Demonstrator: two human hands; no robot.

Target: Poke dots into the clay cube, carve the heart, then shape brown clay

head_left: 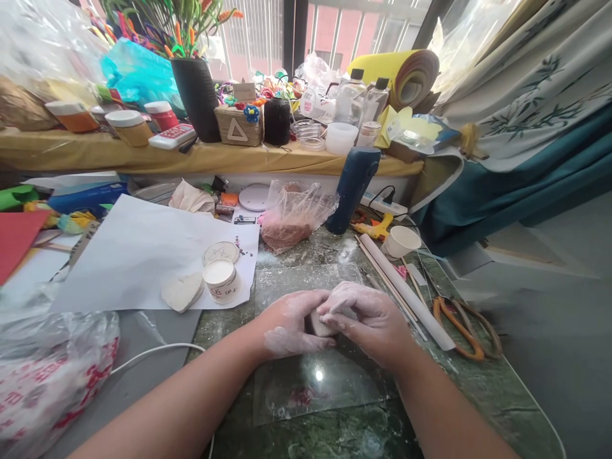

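Observation:
Between my two hands is a pale lump of clay [321, 324], partly covered by fingers. My left hand [294, 322] wraps its thumb and fingers round the lump from the left. From the right, my right hand [368, 315] presses its bent fingers onto the same lump. White powder coats both hands. Under them lies a clear plastic sheet [282, 382] on the dark green tabletop. Left of the hands, a white heart-shaped piece [182, 291] rests on white paper [148, 248] beside a small open tub [220, 280] and its round lid [220, 251].
A bag of brown clay [287, 233] and a dark blue bottle [351, 191] stand behind the hands. To the right lie a white roller [406, 290], thin sticks, scissors [461, 328], a paper cup [402, 242] and a yellow glue gun [377, 226]. A white cable [157, 349] crosses the left side.

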